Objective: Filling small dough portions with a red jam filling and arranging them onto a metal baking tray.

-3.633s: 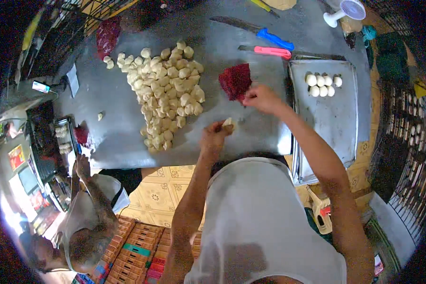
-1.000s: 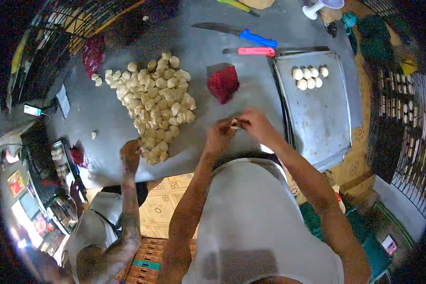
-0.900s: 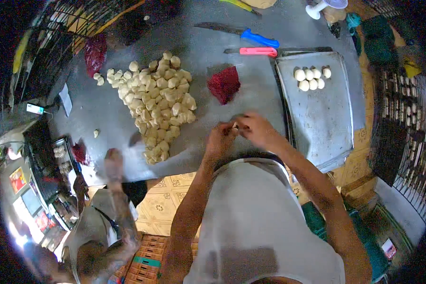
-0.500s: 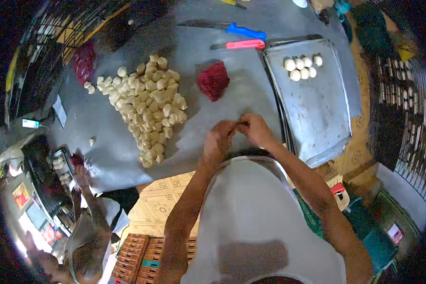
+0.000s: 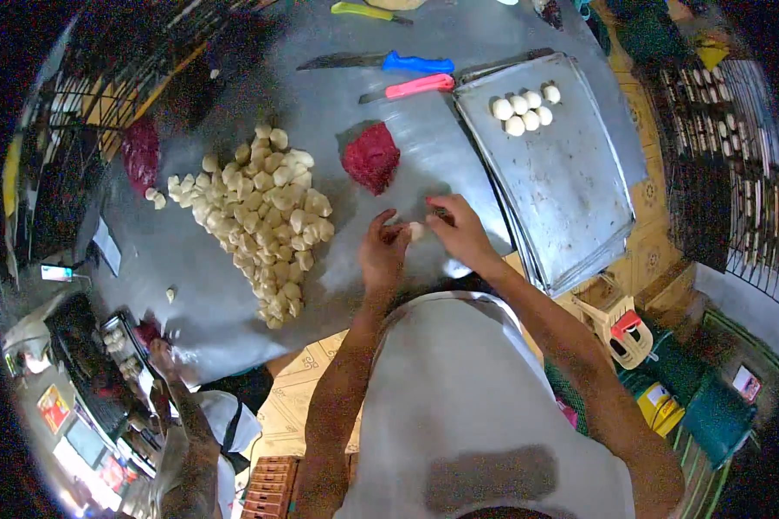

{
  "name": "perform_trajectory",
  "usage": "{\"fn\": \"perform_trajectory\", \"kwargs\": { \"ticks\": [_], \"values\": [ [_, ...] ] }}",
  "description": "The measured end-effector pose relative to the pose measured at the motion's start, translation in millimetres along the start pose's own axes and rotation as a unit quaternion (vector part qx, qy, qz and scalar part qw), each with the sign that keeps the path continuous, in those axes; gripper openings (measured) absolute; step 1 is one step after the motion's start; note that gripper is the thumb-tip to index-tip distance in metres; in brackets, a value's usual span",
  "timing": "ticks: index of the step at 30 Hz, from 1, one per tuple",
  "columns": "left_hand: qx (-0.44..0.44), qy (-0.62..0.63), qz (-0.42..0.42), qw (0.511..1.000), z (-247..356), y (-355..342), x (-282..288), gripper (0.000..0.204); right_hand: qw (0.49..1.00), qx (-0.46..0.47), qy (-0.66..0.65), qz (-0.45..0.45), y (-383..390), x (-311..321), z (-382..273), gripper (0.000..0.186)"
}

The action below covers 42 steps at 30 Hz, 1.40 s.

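Observation:
My left hand (image 5: 383, 253) pinches a small pale dough piece (image 5: 415, 232) near the front of the metal table (image 5: 441, 156). Just right of it, my right hand (image 5: 460, 233) has its fingers slightly apart, with nothing visible between them. Above both hands lies a crumbly dark-red mound (image 5: 370, 157). A large heap of cut dough pieces (image 5: 255, 216) spreads to their left. At right, several smooth white dough balls (image 5: 519, 108) rest on stacked metal trays (image 5: 563, 199).
Behind lie pink (image 5: 420, 85), blue (image 5: 415, 63) and yellow-handled (image 5: 363, 10) knives, and a purple-red mass (image 5: 138, 156) at left. A co-worker's hand (image 5: 164, 355) is at lower left. Loaded racks (image 5: 718, 121), plastic stools (image 5: 623, 333) and orange crates (image 5: 268, 484) surround the table.
My right hand moved from the red mound to the left hand's dough, and has since parted slightly from it. The co-worker's arm withdrew from the heap leftward. The view has shifted.

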State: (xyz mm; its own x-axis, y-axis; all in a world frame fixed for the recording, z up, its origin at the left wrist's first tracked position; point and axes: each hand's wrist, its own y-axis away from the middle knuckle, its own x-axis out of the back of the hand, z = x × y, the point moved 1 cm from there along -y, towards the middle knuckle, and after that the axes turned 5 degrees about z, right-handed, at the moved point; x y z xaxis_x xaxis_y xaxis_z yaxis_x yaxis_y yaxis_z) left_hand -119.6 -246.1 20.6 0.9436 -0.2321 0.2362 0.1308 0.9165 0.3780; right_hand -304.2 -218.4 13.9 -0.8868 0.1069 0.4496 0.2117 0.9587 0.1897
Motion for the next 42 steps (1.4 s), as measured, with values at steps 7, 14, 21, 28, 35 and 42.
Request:
{"fn": "perform_trajectory", "kwargs": {
  "ticks": [7, 14, 21, 28, 35, 42],
  "values": [
    [0.174, 0.368, -0.127, 0.904, 3.0, -9.1, -39.1, 0.051, 0.978, -0.094, -0.167, -0.082, 5.0, 39.7, -9.3, 0.037],
    [0.174, 0.304, -0.095, 0.932, 37.0, -19.6, -73.7, 0.052, 0.966, 0.045, 0.192, 0.168, -94.8, 213.9, -0.5, 0.027],
    [0.146, 0.138, -0.045, 0.979, 28.4, -4.7, -51.2, 0.040, 0.948, 0.051, 0.251, 0.187, -177.2, 257.7, 43.8, 0.028],
    [0.112, -0.014, -0.051, 0.992, -29.8, 26.1, 47.4, 0.036, 0.934, -0.001, 0.286, 0.214, -91.2, 235.0, 8.4, 0.037],
    [-0.204, -0.416, 0.206, 0.862, -59.4, 35.9, 154.0, 0.020, 0.988, 0.029, 0.123, 0.086, -33.3, 115.6, -27.7, 0.029],
    [-0.155, -0.126, 0.073, 0.977, -14.5, 36.9, 127.9, 0.019, 0.971, 0.172, 0.163, -0.035, -40.9, 25.4, -43.4, 0.023]
  ]
}}
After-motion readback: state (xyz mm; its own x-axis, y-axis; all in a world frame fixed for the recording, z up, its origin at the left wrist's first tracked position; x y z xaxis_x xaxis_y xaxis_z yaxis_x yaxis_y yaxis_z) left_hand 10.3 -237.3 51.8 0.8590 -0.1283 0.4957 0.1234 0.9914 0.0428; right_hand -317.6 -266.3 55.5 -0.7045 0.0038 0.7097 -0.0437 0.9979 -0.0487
